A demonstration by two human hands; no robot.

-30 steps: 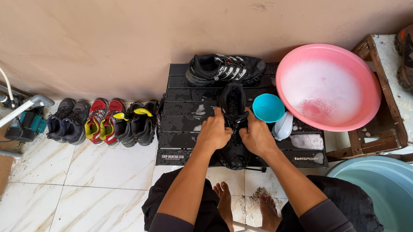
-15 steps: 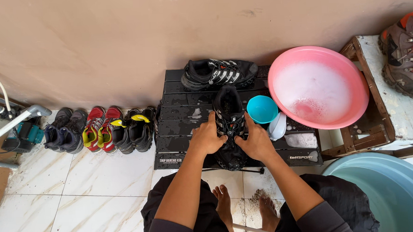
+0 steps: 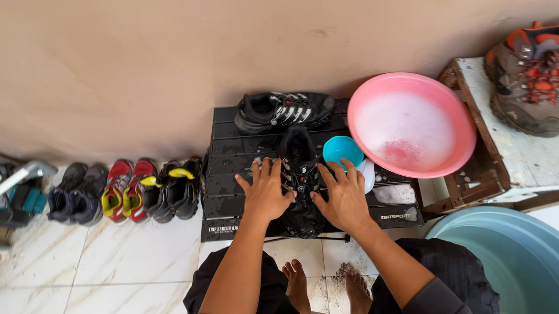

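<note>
A wet black sneaker [image 3: 298, 156] lies lengthwise on a low black slatted table [image 3: 230, 185]. My left hand [image 3: 266, 189] rests flat against its left side and my right hand [image 3: 343, 195] against its right side, fingers spread, pressing the shoe between them. A second black sneaker with silver stripes [image 3: 283, 110] lies crosswise at the table's back edge. A small teal cup [image 3: 342, 150] sits just right of the shoe, close to my right fingers.
A pink basin of soapy water [image 3: 410, 123] leans on a wooden crate [image 3: 477, 166]. Brown-orange boots [image 3: 533, 77] stand on a white slab at right. A row of small shoes [image 3: 125, 192] lines the wall at left. A grey-blue tub [image 3: 521, 259] is at bottom right.
My hands have spread from gripping the shoe's middle to lying flat on both sides of it. The view has shifted slightly, and the shoe stays in place.
</note>
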